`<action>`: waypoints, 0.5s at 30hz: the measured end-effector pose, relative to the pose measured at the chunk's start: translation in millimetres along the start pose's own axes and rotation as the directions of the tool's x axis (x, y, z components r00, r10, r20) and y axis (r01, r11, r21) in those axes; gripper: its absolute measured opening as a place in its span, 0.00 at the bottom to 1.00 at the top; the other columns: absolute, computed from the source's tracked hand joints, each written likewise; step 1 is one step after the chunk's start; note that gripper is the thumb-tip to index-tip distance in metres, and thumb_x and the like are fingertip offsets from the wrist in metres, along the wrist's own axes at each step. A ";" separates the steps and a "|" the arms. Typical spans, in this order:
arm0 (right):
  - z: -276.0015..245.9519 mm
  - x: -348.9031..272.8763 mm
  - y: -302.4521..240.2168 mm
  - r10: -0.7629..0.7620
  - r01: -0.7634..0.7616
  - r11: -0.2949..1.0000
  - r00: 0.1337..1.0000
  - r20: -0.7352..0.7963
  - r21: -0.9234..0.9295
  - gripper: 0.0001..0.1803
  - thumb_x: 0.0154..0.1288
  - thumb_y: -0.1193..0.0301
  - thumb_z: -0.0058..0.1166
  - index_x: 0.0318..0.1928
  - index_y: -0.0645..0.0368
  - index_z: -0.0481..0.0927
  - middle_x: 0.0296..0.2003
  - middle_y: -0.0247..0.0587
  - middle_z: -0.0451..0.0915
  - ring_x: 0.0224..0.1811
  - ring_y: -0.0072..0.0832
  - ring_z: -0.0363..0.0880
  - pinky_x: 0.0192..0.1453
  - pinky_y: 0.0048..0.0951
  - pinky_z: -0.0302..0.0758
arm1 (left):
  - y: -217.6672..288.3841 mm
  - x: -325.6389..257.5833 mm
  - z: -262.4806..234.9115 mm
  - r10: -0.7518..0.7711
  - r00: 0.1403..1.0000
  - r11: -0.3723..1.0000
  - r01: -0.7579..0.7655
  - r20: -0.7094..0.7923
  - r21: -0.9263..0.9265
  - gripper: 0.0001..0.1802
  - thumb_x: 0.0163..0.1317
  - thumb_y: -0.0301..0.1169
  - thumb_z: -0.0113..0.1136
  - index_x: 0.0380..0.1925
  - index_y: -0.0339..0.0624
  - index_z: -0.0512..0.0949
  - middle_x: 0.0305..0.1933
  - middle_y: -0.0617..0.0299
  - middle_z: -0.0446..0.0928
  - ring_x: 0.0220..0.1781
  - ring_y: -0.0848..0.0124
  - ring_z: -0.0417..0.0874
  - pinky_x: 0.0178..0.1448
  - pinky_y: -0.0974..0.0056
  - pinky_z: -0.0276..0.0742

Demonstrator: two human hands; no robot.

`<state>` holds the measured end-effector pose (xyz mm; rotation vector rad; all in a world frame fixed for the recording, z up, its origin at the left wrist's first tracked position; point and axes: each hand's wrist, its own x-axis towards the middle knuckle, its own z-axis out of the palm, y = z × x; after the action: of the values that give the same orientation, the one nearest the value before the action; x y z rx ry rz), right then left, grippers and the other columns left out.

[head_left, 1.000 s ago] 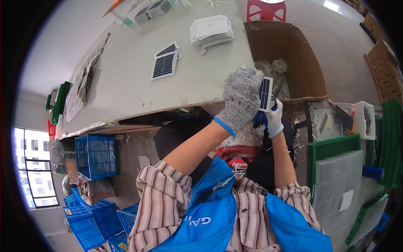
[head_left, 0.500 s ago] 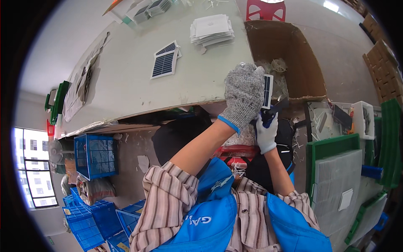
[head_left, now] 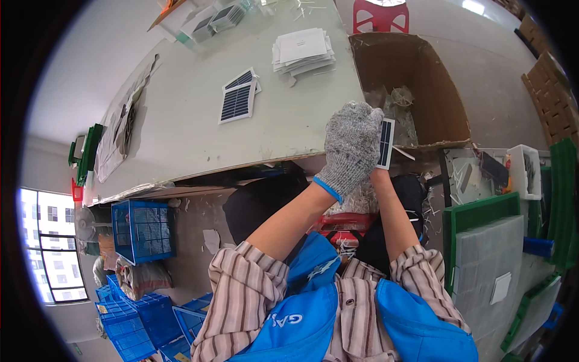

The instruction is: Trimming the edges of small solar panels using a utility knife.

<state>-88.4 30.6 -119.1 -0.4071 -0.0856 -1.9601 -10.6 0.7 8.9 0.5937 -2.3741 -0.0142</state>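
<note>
Since half a second ago, both hands have risen a little toward the counter edge; the right hand, then visible below the panel in its white glove, is now tucked behind the left hand and mostly hidden.

Left hand, in a grey knit glove with a blue cuff, is raised in front of the counter edge, fingers curled. Its grip is closed on a small solar panel, dark with a white frame, held upright and showing edge-on just right of the glove.

Right hand: only the bare forearm shows, running up to the panel's lower end. Hand itself is hidden behind the left glove and panel; cannot tell how its grip stands.

Panel sits in the air, over the gap between the counter and an open cardboard box, near the box's front left corner.

On the counter: two more solar panels lying flat, overlapping, well apart from the hands; a stack of white sheets beyond them.

Box holds pale tangled scraps. Red stool stands behind it.

Right of the person: green trays with grey sheets stacked on them. Left, under the counter: blue wire crate.
</note>
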 end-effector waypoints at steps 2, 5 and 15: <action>12.8 -20.3 -3.3 -0.255 0.003 0.680 0.939 -0.233 -0.734 0.20 0.66 0.75 0.52 0.58 0.61 0.69 0.51 0.42 0.77 0.52 0.27 0.76 0.59 0.30 0.71 | 0.3 -0.2 -8.1 -0.022 0.999 1.000 0.022 0.024 0.003 0.14 0.53 0.30 0.57 0.41 0.44 0.79 0.37 0.54 0.75 0.44 0.55 0.76 0.49 0.51 0.72; 5.8 -51.1 -13.5 -0.597 -0.013 0.233 0.788 -0.153 -0.972 0.16 0.61 0.80 0.53 0.50 0.63 0.72 0.40 0.37 0.80 0.40 0.23 0.80 0.48 0.23 0.75 | 3.5 2.6 -13.1 -0.028 0.998 1.000 0.028 0.058 0.005 0.14 0.53 0.30 0.57 0.41 0.44 0.79 0.38 0.54 0.75 0.44 0.55 0.76 0.49 0.51 0.72; 14.9 -56.8 -40.7 -0.512 0.058 -0.401 0.813 0.276 -0.914 0.18 0.52 0.82 0.55 0.45 0.61 0.73 0.37 0.45 0.78 0.40 0.45 0.79 0.46 0.37 0.74 | 2.6 -1.4 -6.7 0.009 0.999 0.998 -0.012 0.048 0.057 0.15 0.53 0.31 0.59 0.42 0.46 0.79 0.39 0.54 0.76 0.45 0.56 0.76 0.50 0.52 0.73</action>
<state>-100.9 100.9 -118.2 -1.2793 2.1849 -2.0828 -6.6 4.6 13.6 0.6143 -2.4306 0.0446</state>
